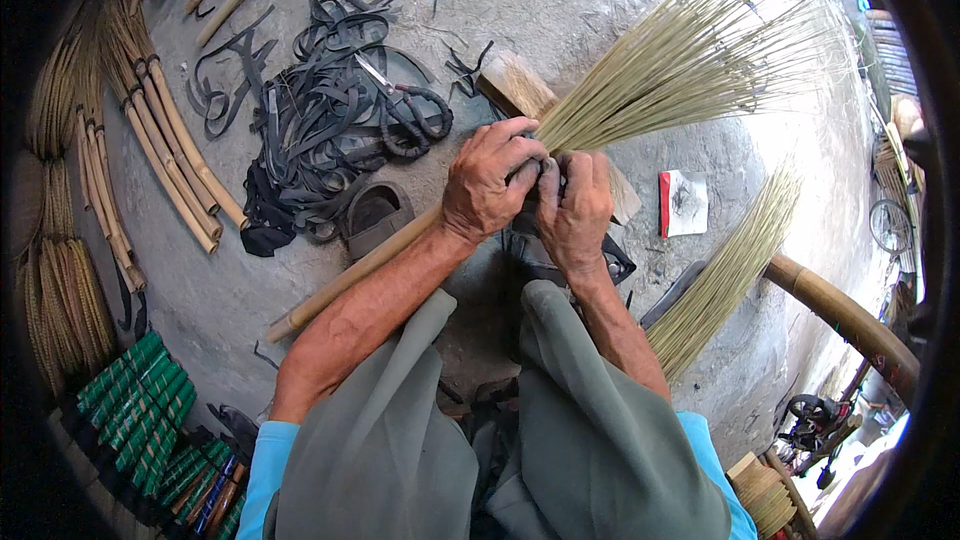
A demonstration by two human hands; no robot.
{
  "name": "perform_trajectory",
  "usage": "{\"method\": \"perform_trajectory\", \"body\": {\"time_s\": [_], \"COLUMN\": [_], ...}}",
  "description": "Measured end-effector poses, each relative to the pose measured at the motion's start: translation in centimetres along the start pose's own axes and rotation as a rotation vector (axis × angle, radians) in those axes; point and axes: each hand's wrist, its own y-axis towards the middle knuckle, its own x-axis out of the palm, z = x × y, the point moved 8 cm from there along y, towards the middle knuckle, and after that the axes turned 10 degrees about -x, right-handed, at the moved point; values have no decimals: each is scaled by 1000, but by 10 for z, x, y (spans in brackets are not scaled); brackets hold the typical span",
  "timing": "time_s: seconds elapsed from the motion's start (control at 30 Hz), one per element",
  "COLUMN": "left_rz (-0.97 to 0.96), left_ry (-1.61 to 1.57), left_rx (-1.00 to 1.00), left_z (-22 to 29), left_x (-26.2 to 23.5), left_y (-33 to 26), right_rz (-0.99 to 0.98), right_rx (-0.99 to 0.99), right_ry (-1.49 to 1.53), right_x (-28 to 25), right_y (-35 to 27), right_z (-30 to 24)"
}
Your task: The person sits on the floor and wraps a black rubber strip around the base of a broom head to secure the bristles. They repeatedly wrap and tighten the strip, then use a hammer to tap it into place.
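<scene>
A straw broom lies slantwise before me, its pale bristles [690,65] fanning to the upper right and its bamboo handle [350,275] running down left under my left forearm. My left hand [494,178] is closed around the broom's neck, where straw meets handle. Right beside it, my right hand [577,208] is pinched with its thumb and fingers against the neck. Whatever those fingertips hold is hidden. Beneath the neck sits a wooden block [517,85], partly covered by the straw and my hands.
Left of my hands lie tangled black rubber strips [325,105] with black-handled scissors [410,115] on top. Bamboo-handled brooms [165,150] and green-striped handles [140,405] line the left. At right are a red-and-white packet [684,203], a loose straw bundle [728,275] and a thick bamboo pole [850,320].
</scene>
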Motion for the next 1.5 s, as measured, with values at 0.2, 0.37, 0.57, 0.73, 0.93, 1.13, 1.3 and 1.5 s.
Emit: {"method": "perform_trajectory", "body": {"time_s": [0.2, 0.37, 0.57, 0.73, 0.93, 1.13, 1.3, 1.5], "left_rz": [-6, -15, 16, 16, 7, -2, 8, 0], "left_ry": [-45, -30, -4, 0, 6, 7, -20, -7], "left_rx": [10, 25, 16, -13, -58, -115, -114, -111], "left_z": [-5, -3, 6, 4, 3, 4, 3, 2], "left_x": [0, 1, -1, 1, 1, -2, -3, -4], "left_y": [3, 2, 2, 7, 9, 12, 13, 12], "right_rz": [-74, -100, -126, -385, -411, -367, -449, -255], "right_rx": [-45, -64, 209, 614, 807, 913, 719, 669], "right_ry": [21, 116, 45, -85, 58, 100, 90, 249], "right_x": [-2, -8, -65, -107, -95, -121, -137, -144], "right_y": [9, 0, -77, -234, -346, -323, -275, -202], "right_z": [-5, -4, 55, 89, 101, 94, 62, 31]}}
